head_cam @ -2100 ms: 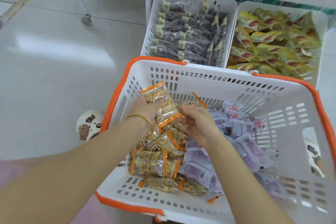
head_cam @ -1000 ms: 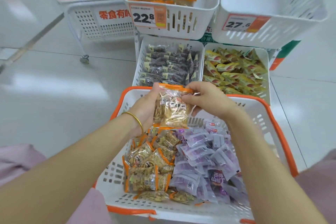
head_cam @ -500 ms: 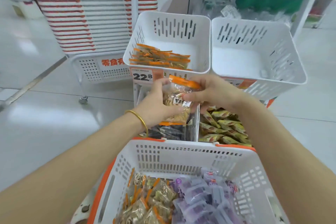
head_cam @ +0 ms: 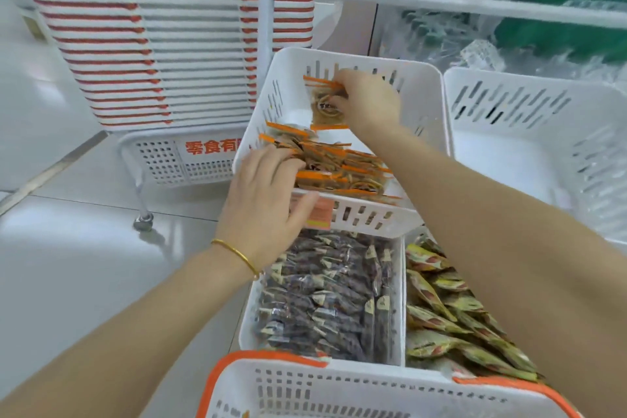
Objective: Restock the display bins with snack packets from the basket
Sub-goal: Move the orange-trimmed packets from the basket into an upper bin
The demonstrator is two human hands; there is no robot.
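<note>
**Q:** Which step is in hand?

**A:** Placement. The right hand [head_cam: 368, 102] pinches one orange-edged packet [head_cam: 325, 109] in its fingers. The packet is upright inside the upper-left bin [head_cam: 425, 92], near the bin's back wall. The left hand [head_cam: 268, 200] rests loosely spread fingers on the packet row [head_cam: 339, 168] at the bin's front.

**Q:** What does the next move call for?

**A:** Probably: lower the packet behind the row and release it. Then return to the basket [head_cam: 271, 357], below the bin's front, for more. Keep the row steady throughout.

packets [head_cam: 339, 163] in bin [head_cam: 425, 102] (upper left), basket [head_cam: 339, 390] nearest
</note>
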